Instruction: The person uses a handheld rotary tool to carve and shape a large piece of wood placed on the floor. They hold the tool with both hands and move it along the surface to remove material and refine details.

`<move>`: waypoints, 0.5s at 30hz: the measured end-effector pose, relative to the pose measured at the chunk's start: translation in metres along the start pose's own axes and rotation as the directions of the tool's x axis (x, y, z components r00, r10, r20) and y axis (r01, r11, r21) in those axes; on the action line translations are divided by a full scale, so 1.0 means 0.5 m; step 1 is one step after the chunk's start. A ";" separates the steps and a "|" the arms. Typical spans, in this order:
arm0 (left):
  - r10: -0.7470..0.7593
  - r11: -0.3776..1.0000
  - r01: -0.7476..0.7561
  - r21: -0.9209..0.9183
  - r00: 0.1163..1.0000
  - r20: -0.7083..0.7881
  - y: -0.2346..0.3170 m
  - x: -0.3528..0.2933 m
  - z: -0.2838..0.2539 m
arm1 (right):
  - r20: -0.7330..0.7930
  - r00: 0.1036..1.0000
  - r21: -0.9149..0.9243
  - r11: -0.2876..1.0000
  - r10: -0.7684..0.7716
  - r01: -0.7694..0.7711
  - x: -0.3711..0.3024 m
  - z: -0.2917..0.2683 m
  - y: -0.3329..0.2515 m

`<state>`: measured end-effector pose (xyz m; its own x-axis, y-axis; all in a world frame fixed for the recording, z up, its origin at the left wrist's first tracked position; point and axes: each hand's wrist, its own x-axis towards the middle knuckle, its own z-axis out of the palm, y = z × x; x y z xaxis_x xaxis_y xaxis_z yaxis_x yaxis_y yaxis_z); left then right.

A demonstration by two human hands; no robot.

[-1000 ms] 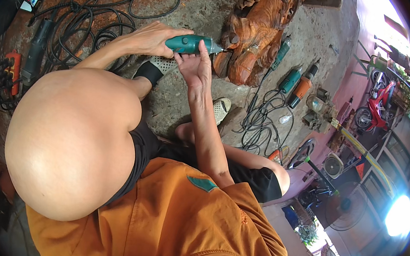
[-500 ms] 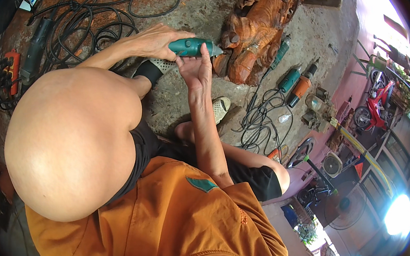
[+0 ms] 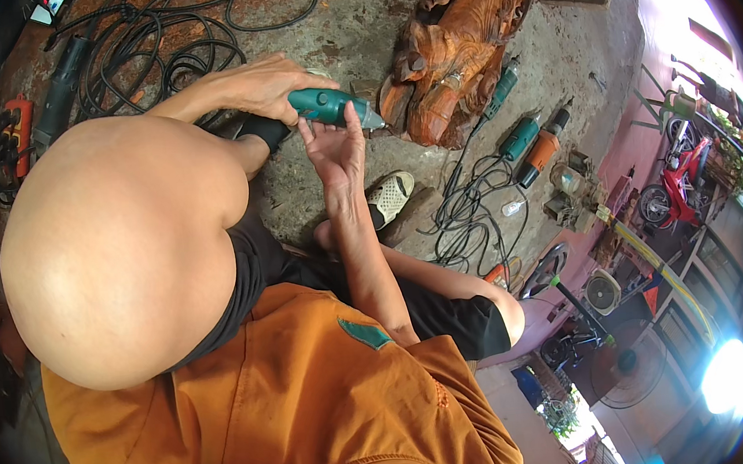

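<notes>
In front of me my two hands hold a green die grinder (image 3: 321,105), its silver nose pointing right and slightly down. My left hand (image 3: 269,85) wraps round the rear of the body from above. Palm up, my right hand (image 3: 336,151) pinches the front part between thumb and fingers. The tip is close to the near-left edge of a carved brown wood sculpture (image 3: 453,52); whether they touch, I cannot tell. Any bit in the nose is too small to make out.
Right of the sculpture lie a green die grinder (image 3: 503,88), a shorter green tool (image 3: 520,138), an orange tool (image 3: 545,153) and tangled cables (image 3: 476,210). More black cable (image 3: 163,51), a dark power tool (image 3: 64,86) and an orange-red tool (image 3: 21,134) are left. A motorcycle (image 3: 684,183) stands far right.
Both hands have brought the die grinder a little nearer and left, its nose tilting further down. The view has shifted slightly. My grip looks much the same.
</notes>
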<state>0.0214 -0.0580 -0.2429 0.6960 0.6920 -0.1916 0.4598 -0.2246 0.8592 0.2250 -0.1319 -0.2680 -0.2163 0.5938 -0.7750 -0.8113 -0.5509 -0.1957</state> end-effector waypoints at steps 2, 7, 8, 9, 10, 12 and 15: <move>0.043 0.999 -0.044 -0.024 0.998 -0.036 -0.010 -0.007 0.008 | -0.008 1.000 0.001 1.000 0.002 -0.002 -0.008 0.002 0.006; -0.003 0.998 -0.003 -0.068 0.995 -0.103 -0.005 -0.014 0.007 | 0.035 0.999 -0.090 0.996 -0.011 0.014 -0.003 0.035 -0.006; -0.038 0.996 0.029 -0.081 0.993 -0.108 -0.002 -0.013 0.003 | 0.030 0.999 -0.113 0.994 -0.011 0.015 0.005 0.041 -0.013; -0.070 0.995 0.064 -0.071 0.994 -0.089 0.001 -0.010 -0.003 | 0.057 0.998 -0.121 0.993 -0.003 0.010 0.015 0.045 -0.020; -0.103 0.993 0.099 -0.060 0.992 -0.071 0.011 -0.005 -0.015 | 0.054 0.999 -0.124 0.992 -0.006 0.012 0.022 0.049 -0.022; -0.124 0.992 0.122 -0.037 0.990 -0.062 0.010 0.001 -0.019 | 0.048 0.999 -0.128 0.992 -0.012 0.019 0.030 0.055 -0.025; -0.124 0.992 0.122 -0.038 0.991 -0.054 -0.005 0.001 -0.012 | 0.065 0.998 -0.127 0.992 0.003 0.005 0.035 0.045 -0.022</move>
<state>0.0175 -0.0529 -0.2423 0.6030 0.7503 -0.2711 0.5204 -0.1123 0.8465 0.2181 -0.1023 -0.2661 -0.2540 0.6290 -0.7347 -0.7367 -0.6181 -0.2744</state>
